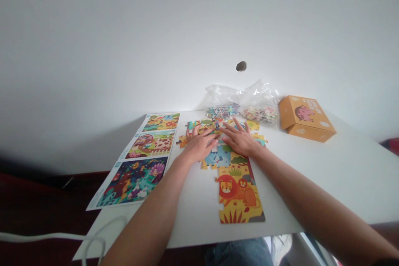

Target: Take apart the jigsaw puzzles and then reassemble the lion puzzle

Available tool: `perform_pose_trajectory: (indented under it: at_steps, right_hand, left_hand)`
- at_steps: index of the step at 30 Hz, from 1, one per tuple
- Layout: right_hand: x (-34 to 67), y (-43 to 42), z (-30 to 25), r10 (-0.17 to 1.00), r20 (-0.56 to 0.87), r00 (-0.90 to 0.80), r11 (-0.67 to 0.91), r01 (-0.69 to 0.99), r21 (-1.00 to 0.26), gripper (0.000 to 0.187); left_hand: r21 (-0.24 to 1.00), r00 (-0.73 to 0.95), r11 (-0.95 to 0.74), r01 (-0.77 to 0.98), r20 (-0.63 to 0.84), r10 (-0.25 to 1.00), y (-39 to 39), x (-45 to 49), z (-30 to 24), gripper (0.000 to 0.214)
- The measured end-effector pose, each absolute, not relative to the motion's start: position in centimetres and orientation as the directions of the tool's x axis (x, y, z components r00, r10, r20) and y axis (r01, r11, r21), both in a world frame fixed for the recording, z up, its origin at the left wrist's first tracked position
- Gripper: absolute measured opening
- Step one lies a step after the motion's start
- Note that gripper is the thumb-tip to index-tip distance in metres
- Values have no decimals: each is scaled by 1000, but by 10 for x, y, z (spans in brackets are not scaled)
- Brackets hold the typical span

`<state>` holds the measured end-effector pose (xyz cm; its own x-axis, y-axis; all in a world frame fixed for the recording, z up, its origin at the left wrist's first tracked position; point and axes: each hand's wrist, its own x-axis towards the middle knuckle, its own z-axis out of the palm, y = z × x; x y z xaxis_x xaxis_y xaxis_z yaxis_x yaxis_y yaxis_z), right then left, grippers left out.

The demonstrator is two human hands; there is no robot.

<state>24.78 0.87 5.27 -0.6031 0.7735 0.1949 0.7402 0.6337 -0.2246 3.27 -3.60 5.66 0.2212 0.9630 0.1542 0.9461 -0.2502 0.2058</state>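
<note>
Joined jigsaw puzzle pieces [238, 195] lie on the white table, showing an orange lion near me and a blue elephant above it. My left hand [199, 144] rests over loose pieces at the back left of the puzzle, fingers spread and pointing forward. Beside it, my right hand [239, 138] lies over the upper right part, fingers stretched out. Both hands touch or hover just over the pieces; which of the two I cannot tell. Some pieces beneath the palms and fingers are hidden. Loose pieces [259, 139] stick out to the right of my right hand.
On the left lies a sheet with three printed pictures [134, 183]. Clear bags of puzzle pieces [260, 113] stand against the wall at the back, with an orange box [307, 118] to their right. A white cable [46, 237] loops over the table's front left corner.
</note>
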Motion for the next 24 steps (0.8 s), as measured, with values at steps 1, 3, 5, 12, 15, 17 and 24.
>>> perform_pose_trajectory:
  at_steps: [1, 3, 5, 12, 15, 17, 24]
  right_hand:
    - [248, 8, 53, 772, 166, -614, 635, 735, -238, 52]
    - [250, 7, 53, 797, 146, -585, 602, 755, -261, 53]
    - [251, 8, 55, 823, 170, -542, 568, 779, -267, 52]
    - [249, 11, 58, 866, 268, -422, 486, 836, -255, 43]
    - [249, 10, 58, 850, 261, -458, 520, 807, -278, 42]
    - [248, 8, 58, 827, 241, -509, 562, 773, -296, 44]
    - [245, 6, 55, 798, 227, -558, 602, 734, -313, 47]
  left_hand:
    - [208, 210, -241, 948, 158, 965, -36, 32, 57, 36]
    - [212, 185, -221, 952, 178, 967, -35, 31, 57, 34]
    - [215, 155, -200, 956, 207, 966, -35, 29, 57, 31]
    - [216, 44, -112, 970, 298, 954, -32, 24, 57, 27]
    - [205, 90, -157, 966, 302, 949, -33, 25, 56, 29]
    - [186, 134, -194, 963, 295, 946, -34, 27, 54, 34]
    - [178, 196, -240, 954, 234, 952, -34, 28, 50, 38]
